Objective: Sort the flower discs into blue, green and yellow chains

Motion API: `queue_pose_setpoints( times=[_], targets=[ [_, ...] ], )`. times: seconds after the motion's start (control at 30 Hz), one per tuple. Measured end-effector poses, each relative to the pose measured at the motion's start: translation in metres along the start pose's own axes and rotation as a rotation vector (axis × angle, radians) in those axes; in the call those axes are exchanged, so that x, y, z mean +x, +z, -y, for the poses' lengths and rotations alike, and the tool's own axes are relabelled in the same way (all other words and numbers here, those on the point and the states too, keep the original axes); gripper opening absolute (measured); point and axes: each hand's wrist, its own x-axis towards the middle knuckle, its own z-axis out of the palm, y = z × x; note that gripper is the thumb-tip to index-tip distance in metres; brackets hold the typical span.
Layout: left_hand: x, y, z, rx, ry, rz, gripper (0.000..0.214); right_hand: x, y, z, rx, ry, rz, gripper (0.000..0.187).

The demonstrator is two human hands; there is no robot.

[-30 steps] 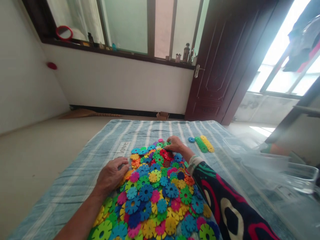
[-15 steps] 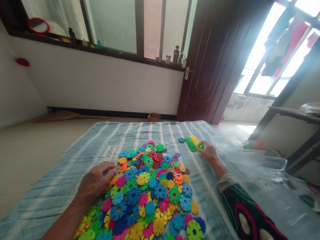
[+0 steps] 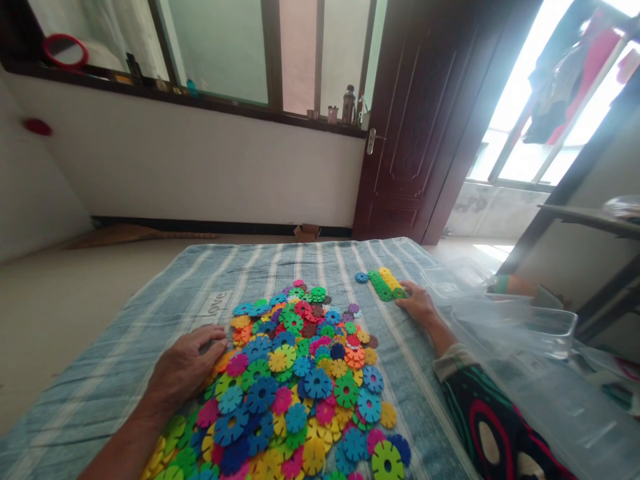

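A heap of coloured plastic snowflake discs lies on a blue striped cloth. My left hand rests palm down on the heap's left edge, fingers curled over some discs. My right hand reaches to the far right and touches the near end of two short rows of sorted discs, green and yellow; its fingertips press a green disc against the green row. One blue disc lies alone just left of these rows.
Clear plastic containers stand at the cloth's right edge. A dark wooden door and a window sill with bottles are behind. Bare floor lies to the left.
My right hand left the far side of the heap and swung right to the sorted rows, carrying a green disc. The left hand stayed on the heap. My view turned right.
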Motion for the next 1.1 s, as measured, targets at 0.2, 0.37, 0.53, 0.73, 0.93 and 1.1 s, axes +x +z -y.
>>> queue_pose_setpoints(
  times=[0.2, 0.37, 0.53, 0.73, 0.93, 1.1],
  targets=[
    [-0.001, -0.002, -0.003, 0.008, 0.008, -0.022, 0.032, -0.001, -0.003, -0.005, -0.038, -0.004, -0.016, 0.034],
    [-0.001, -0.002, -0.002, -0.001, 0.005, -0.014, 0.032, -0.001, -0.001, -0.003, -0.064, -0.011, -0.032, 0.036],
    [0.000, 0.000, -0.001, 0.005, -0.010, -0.005, 0.035, -0.003, -0.001, -0.002, -0.070, -0.013, -0.031, 0.033],
    [-0.002, 0.001, 0.000, -0.001, 0.014, -0.006, 0.033, -0.005, 0.000, -0.004, -0.060, 0.006, -0.043, 0.040],
    [-0.006, 0.001, -0.002, -0.020, 0.019, -0.024, 0.032, -0.008, 0.000, 0.007, -0.034, -0.052, -0.114, 0.034],
    [-0.006, 0.002, -0.002, -0.028, 0.020, -0.022, 0.032, -0.017, 0.004, 0.046, -0.016, -0.232, -0.109, 0.022]
  ],
)
